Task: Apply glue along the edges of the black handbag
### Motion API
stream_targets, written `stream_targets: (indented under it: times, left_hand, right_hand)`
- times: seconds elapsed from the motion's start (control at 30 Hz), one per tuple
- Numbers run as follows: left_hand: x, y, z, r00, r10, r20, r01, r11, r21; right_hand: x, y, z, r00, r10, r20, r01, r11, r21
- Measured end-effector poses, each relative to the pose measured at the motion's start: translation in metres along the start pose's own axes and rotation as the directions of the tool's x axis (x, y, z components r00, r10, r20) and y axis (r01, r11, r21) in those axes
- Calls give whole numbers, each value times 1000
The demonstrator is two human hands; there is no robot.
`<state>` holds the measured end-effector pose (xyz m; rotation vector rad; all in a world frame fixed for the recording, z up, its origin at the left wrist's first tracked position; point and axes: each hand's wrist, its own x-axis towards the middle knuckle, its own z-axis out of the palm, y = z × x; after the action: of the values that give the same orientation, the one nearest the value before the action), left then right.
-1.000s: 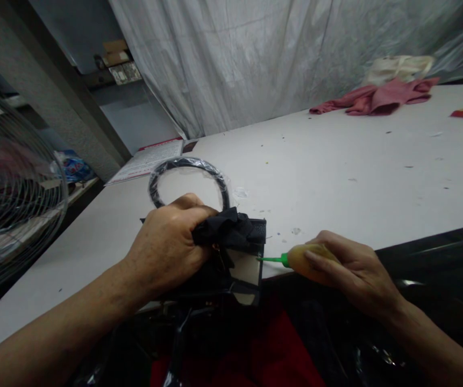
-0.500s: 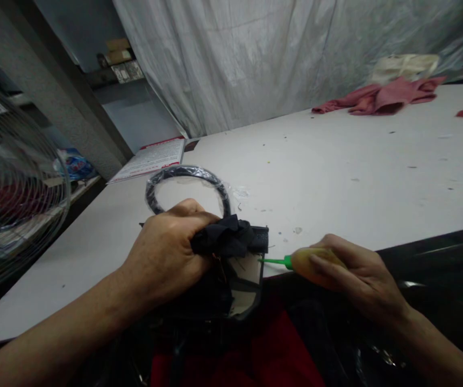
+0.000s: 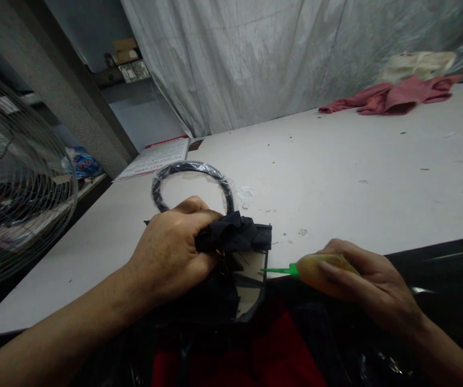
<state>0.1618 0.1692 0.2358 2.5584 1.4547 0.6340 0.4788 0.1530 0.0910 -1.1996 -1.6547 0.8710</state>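
Note:
What looks like a black handbag (image 3: 211,298) rests at the table's front edge, a pale inner panel (image 3: 251,266) showing on its right side. Its round handle (image 3: 194,166), wrapped in clear plastic, stands up behind my left hand (image 3: 178,242). That hand is closed around bunched black cloth (image 3: 231,231) at the bag's top. My right hand (image 3: 364,279) holds a squeeze bottle (image 3: 323,271) of yellowish liquid, likely glue. The bottle's thin green nozzle (image 3: 279,270) points left, its tip at the right edge of the pale panel. I cannot tell whether the tip touches it.
A white table (image 3: 336,193) spreads ahead, with small scraps on it. Pink cloth (image 3: 408,97) lies at the back right, below a grey curtain (image 3: 255,59). A printed sheet (image 3: 154,156) lies at the back left. A wire-caged fan (image 3: 25,183) stands at far left.
The nozzle tip has moved slightly down along the panel's right edge as my right hand shifted right and down. My left hand keeps its hold on the cloth. The whole view has shifted slightly.

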Motion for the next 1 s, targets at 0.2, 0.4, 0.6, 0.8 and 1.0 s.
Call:
stream_targets:
  times: [0.2, 0.4, 0.6, 0.8, 1.0]
  left_hand:
    - [0, 1, 0, 1000, -4, 24, 4, 1000, -19]
    - [0, 2, -2, 999, 21, 49, -19, 999, -33]
    - [2, 2, -3, 999, 14, 50, -13, 1000, -24]
    - [-3, 2, -3, 997, 59, 44, -58, 998, -27]
    - [-10, 8, -6, 996, 59, 60, -57, 998, -31]
  right_hand:
    - [8, 4, -5, 997, -12, -70, 7, 997, -72]
    - [16, 8, -7, 996, 1, -87, -1, 1000, -5]
    - [23, 8, -5, 999, 9, -31, -11, 999, -52]
    - [9, -3, -4, 1000, 0, -7, 0, 999, -36]
    - [-6, -8, -4, 1000, 8, 16, -8, 1000, -18]
